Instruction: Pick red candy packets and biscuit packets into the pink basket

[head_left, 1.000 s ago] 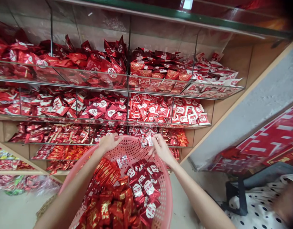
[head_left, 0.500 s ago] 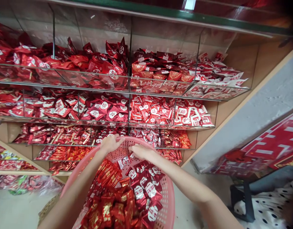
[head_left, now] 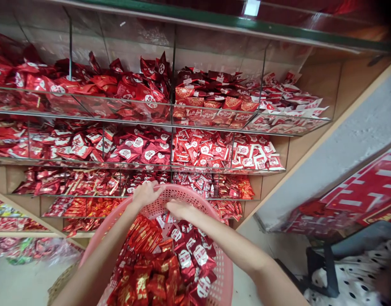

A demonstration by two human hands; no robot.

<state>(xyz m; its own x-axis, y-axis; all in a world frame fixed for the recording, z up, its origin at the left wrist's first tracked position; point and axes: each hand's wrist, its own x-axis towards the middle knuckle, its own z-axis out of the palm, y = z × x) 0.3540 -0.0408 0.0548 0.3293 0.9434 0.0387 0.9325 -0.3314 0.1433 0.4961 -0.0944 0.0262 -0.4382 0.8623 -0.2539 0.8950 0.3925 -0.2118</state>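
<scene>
A pink perforated plastic basket [head_left: 223, 272] holds red and gold wrapped candies [head_left: 142, 278], maroon candy packets with white labels [head_left: 200, 255] and a few small white-and-red packets [head_left: 161, 220]. My left hand [head_left: 146, 194] grips the basket's far rim, its fingers closed over the edge. Inside the basket, just below that rim, my right hand [head_left: 180, 209] reaches down with curled fingers over the white-and-red packets. Its fingertips are partly hidden, so what they hold, if anything, does not show.
Clear-fronted shelves [head_left: 119, 160] filled with red wrapped sweets rise ahead in several tiers. A grey wall [head_left: 354, 140] stands to the right, with red printed packages [head_left: 370, 182] below. A dark-framed container with spotted cloth [head_left: 357, 276] sits lower right. Bagged sweets [head_left: 39, 248] lie lower left.
My right hand has moved slightly left and down within the basket, now covering part of the white-and-red packets. My left hand stays at the rim.
</scene>
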